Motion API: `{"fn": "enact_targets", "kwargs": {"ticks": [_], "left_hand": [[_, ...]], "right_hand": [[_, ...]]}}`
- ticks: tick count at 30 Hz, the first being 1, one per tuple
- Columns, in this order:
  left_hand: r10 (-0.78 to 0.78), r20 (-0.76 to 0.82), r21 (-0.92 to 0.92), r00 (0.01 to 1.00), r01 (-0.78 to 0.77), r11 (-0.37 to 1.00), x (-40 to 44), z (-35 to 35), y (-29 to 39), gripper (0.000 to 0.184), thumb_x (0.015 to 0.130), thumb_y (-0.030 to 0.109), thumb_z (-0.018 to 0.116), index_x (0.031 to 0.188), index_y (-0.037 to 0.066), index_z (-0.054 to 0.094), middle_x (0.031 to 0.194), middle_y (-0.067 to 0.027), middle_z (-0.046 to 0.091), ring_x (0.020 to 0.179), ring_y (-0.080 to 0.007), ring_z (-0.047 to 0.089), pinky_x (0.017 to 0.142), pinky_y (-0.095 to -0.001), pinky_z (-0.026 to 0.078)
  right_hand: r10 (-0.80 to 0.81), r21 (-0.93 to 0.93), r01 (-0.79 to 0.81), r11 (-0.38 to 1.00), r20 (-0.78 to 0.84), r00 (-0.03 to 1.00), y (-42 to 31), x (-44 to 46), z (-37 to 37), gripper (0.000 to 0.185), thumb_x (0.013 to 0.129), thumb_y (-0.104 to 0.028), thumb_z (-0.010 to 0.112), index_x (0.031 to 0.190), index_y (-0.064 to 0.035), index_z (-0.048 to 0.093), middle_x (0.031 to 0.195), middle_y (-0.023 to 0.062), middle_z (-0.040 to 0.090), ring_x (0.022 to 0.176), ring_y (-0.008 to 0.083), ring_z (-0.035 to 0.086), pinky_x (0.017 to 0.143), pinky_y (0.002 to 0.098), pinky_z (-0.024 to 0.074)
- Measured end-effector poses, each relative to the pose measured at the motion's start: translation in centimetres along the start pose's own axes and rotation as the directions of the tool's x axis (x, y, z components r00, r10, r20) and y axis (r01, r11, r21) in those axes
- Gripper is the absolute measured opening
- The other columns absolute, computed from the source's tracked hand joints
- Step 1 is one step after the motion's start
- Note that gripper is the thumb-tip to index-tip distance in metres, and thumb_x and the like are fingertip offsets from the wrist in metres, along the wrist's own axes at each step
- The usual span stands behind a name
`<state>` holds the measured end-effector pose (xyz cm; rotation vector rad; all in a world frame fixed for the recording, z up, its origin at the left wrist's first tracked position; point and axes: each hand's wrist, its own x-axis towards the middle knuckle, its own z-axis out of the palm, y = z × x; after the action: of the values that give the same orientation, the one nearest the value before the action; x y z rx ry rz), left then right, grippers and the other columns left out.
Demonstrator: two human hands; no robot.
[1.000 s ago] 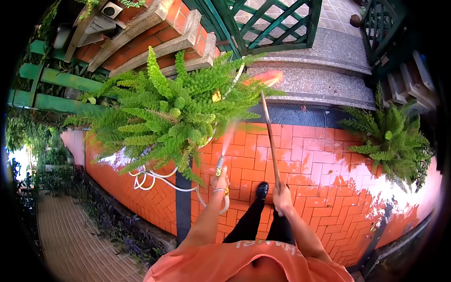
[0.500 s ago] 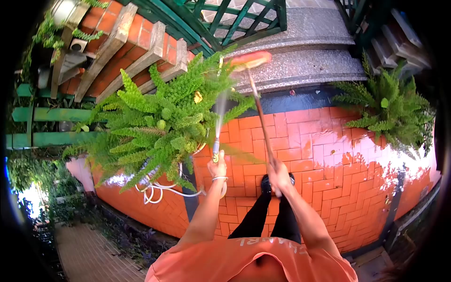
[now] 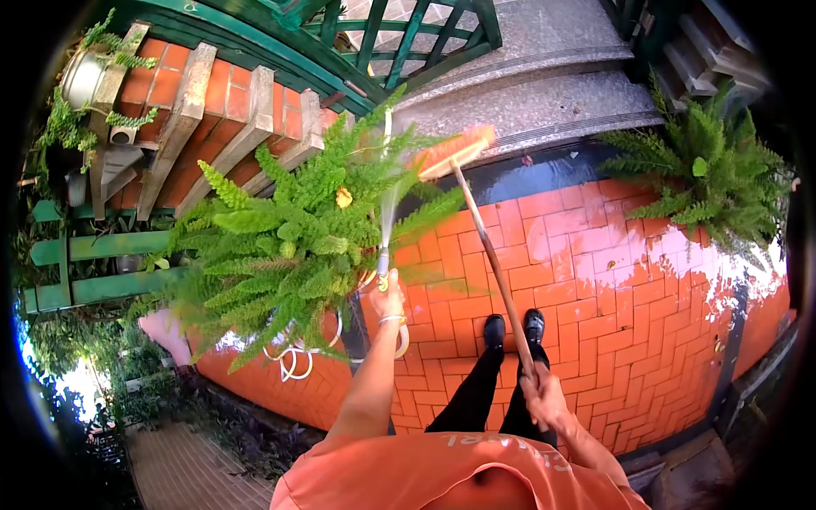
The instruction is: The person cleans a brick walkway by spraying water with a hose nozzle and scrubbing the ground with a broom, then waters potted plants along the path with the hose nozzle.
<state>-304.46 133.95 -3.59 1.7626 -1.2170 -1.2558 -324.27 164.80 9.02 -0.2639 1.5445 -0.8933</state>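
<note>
My left hand [image 3: 388,299] is closed around a hose nozzle [image 3: 383,260], which sends a spray of water [image 3: 388,217] forward past the fern. A white hose [image 3: 297,361] trails from it and lies in loops on the tiles. My right hand [image 3: 544,398] grips the wooden handle of a push broom [image 3: 490,246] near its lower end. The broom's orange head [image 3: 456,153] is up at the foot of the stone steps, beside the fern fronds. The large green fern [image 3: 289,229] stands left of the nozzle and hides part of the hose.
Wet orange brick tiles [image 3: 569,297] cover the ground under my feet. Grey stone steps [image 3: 561,106] rise ahead to a green lattice gate [image 3: 399,34]. Another fern [image 3: 705,170] stands at the right. Brick-and-wood steps [image 3: 221,119] and green rails [image 3: 106,246] are at the left.
My right hand has come back toward my body, drawing the broom handle with it; the broom head has shifted closer and lies turned differently. The nozzle still sprays, slightly further left in view.
</note>
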Motion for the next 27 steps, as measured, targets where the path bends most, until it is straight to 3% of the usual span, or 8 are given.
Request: {"fn": "enact_targets", "kwargs": {"ticks": [3,6,9,12,13,17,22,27], "left_hand": [[-0.03,0.007,-0.019,1.0,0.03,0.999,0.3,-0.3,0.0,0.027,0.084,0.029,0.068,0.079,0.004,0.057,0.054,-0.0005,0.049,0.04,-0.0098,0.046,0.035,-0.0251,0.039],[-0.017,-0.001,-0.035,1.0,0.017,0.999,-0.1,0.0,0.8,0.03,0.083,0.028,0.069,0.069,0.006,0.053,0.053,0.0001,0.048,0.04,-0.0088,0.045,0.036,-0.0238,0.038],[-0.015,0.049,-0.039,0.999,0.017,0.999,-0.3,-0.8,1.2,0.024,0.085,0.024,0.067,0.077,0.005,0.055,0.054,-0.0002,0.048,0.041,-0.0092,0.045,0.036,-0.0244,0.039],[-0.057,0.084,-0.079,0.995,0.064,0.995,0.2,-0.7,1.1,0.022,0.086,0.023,0.065,0.086,0.003,0.056,0.055,-0.0005,0.047,0.041,-0.0098,0.046,0.036,-0.0251,0.04],[-0.053,0.051,-0.065,0.997,0.056,0.996,0.3,-0.8,1.1,0.024,0.086,0.025,0.065,0.084,0.003,0.057,0.055,-0.0008,0.047,0.041,-0.01,0.046,0.036,-0.0254,0.04],[-0.03,0.049,-0.069,0.998,0.034,0.997,0.9,-1.1,0.6,0.029,0.086,0.031,0.065,0.091,0.003,0.058,0.058,-0.0026,0.051,0.044,-0.0117,0.049,0.038,-0.0249,0.041],[-0.021,0.04,-0.028,0.999,0.022,0.999,1.4,-0.5,0.3,0.031,0.086,0.032,0.064,0.078,0.004,0.055,0.055,-0.0031,0.049,0.042,-0.0124,0.048,0.038,-0.0259,0.042],[-0.001,0.034,-0.029,0.999,0.002,1.0,1.9,1.1,0.9,0.037,0.086,0.035,0.063,0.067,0.006,0.051,0.052,-0.0041,0.048,0.041,-0.0136,0.048,0.038,-0.0272,0.042]], "right_hand": [[-0.245,-0.138,0.233,0.963,-0.075,0.967,0.5,8.0,0.7,0.02,0.089,-0.013,0.05,0.097,0.0045,0.049,0.054,0.0122,0.053,0.037,0.0203,0.051,0.032,0.0327,0.0397],[0.032,0.167,-0.022,0.986,-0.062,0.998,-5.3,16.5,3.2,0.022,0.09,-0.014,0.047,0.104,0.0012,0.053,0.051,0.0064,0.049,0.038,0.0162,0.05,0.032,0.0323,0.0407],[0.03,0.296,-0.021,0.955,-0.026,0.999,-4.6,15.9,6.2,0.016,0.09,-0.013,0.047,0.098,-0.0002,0.053,0.052,0.0049,0.046,0.039,0.0146,0.049,0.032,0.0316,0.0402],[-0.202,0.121,0.228,0.966,-0.196,0.96,2.1,10.1,6.2,0.01,0.09,-0.012,0.048,0.088,-0.0026,0.05,0.055,0.0049,0.047,0.039,0.0124,0.047,0.035,0.0297,0.0389],[0.007,0.264,0.002,0.964,-0.031,1.0,1.4,6.7,4.3,0.01,0.09,-0.012,0.049,0.091,-0.0022,0.05,0.055,0.0024,0.045,0.044,0.0102,0.049,0.039,0.0264,0.04],[0.111,0.402,-0.142,0.904,0.099,0.989,0.6,1.2,0.9,0.011,0.092,-0.01,0.047,0.098,-0.0005,0.047,0.057,0.0004,0.045,0.034,0.0088,0.041,0.029,0.0254,0.0353],[-0.106,0.325,0.092,0.941,0.025,0.994,-1.6,9.1,2.3,0.014,0.093,-0.014,0.042,0.09,-0.0006,0.046,0.054,0.0012,0.043,0.032,0.0111,0.042,0.028,0.0274,0.0352],[-0.029,0.426,-0.005,0.905,0.073,0.997,-4.0,15.6,3.7,0.026,0.093,-0.02,0.047,0.107,0.0017,0.049,0.048,0.0021,0.045,0.031,0.0123,0.043,0.028,0.0285,0.0366]]}}
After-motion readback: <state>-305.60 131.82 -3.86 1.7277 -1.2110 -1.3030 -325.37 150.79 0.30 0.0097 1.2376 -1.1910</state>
